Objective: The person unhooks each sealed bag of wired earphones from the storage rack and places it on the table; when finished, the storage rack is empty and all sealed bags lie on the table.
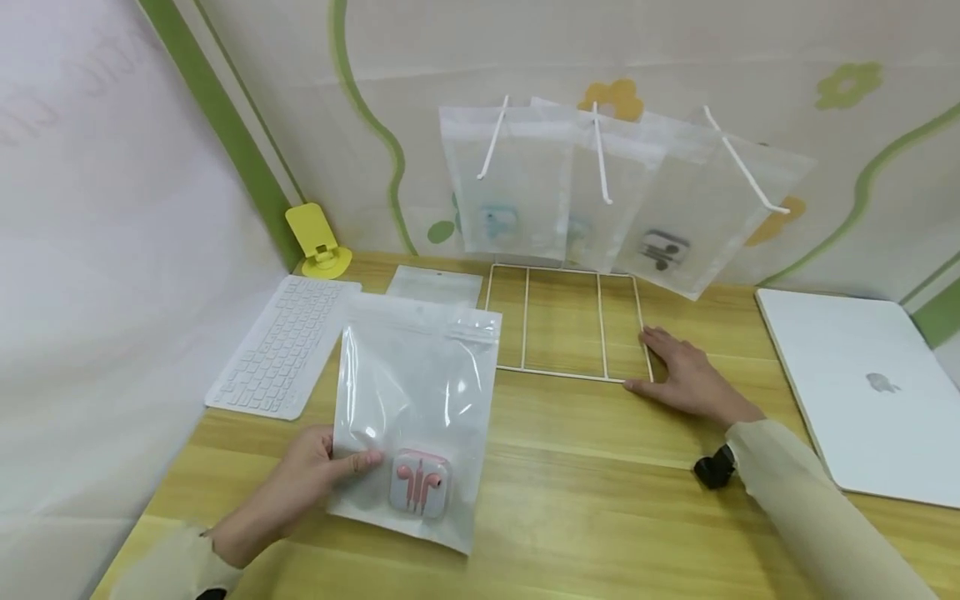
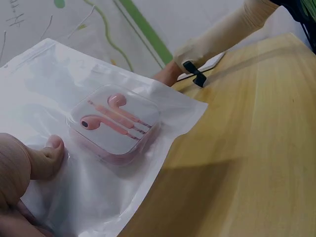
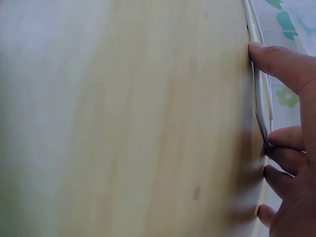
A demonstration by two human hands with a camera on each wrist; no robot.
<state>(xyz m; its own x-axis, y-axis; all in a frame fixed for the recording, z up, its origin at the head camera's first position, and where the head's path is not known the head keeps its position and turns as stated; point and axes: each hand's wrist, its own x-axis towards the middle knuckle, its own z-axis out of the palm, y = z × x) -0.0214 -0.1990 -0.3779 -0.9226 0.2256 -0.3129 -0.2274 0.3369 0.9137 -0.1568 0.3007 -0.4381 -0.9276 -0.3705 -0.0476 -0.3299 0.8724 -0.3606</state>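
Note:
My left hand (image 1: 315,475) grips the lower left edge of a clear-fronted zip bag (image 1: 412,375), thumb lying over its front. Inside the bag is a clear square case of pink earphones (image 1: 420,483), seen close up in the left wrist view. The bag is raised over the table, its face toward the head camera. My right hand (image 1: 686,375) rests at the front right corner of a white wire rack (image 1: 562,375). In the right wrist view, its thumb and index fingertips touch the wire (image 3: 257,98), well spread apart.
Three bags hang on the rack's prongs: one with light blue earphones (image 1: 498,221), a middle bag (image 1: 618,183), and one with dark earphones (image 1: 663,250). Another bag (image 1: 442,283) lies flat behind. Left are a white keyboard (image 1: 281,350) and yellow stand (image 1: 318,242); right, a laptop (image 1: 862,375).

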